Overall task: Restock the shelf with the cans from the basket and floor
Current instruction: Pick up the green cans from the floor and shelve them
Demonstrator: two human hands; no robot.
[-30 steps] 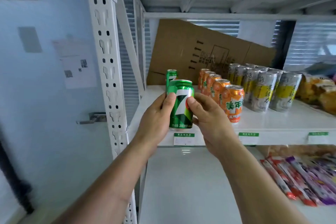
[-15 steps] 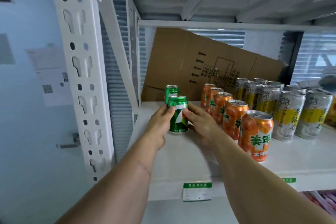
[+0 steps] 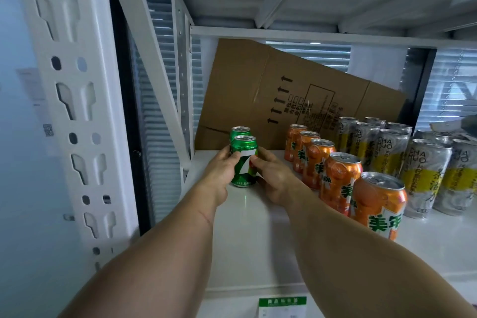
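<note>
Nearest to us: green-and-white price label [image 3: 282, 304] on the shelf's front lip, below our forearms. Both arms reach in over the white shelf board [image 3: 247, 240].

Left hand [image 3: 219, 175] and right hand [image 3: 273, 178] both grip the green 7UP can [image 3: 244, 162]. The left fingers wrap its left side with the thumb on the front face; the right thumb presses the white stripe of the logo and the right fingers curl round its right side. The fingers on both hands are clamped on the can, not spread. The can stands upright, its base appears to be on the board, pull-tab top visible just above our fingertips.

Directly behind the fingers, touching or nearly touching the held can: second green 7UP can [image 3: 240, 131], upright, only its top part shows.

Right of the right-hand fingers: a row of five orange Mirinda cans [image 3: 340, 178], running front to back, the nearest one beside our right forearm. Further right: silver-and-yellow cans [image 3: 392, 152] in several rows, upright.

Behind everything: flattened cardboard box [image 3: 291, 93], leaning tilted against the back of the bay, arrows printed on it. Window blinds [image 3: 449, 85] show behind it.

Left of the left-hand fingers: white perforated upright post [image 3: 74, 100] and a diagonal brace [image 3: 154, 64].
</note>
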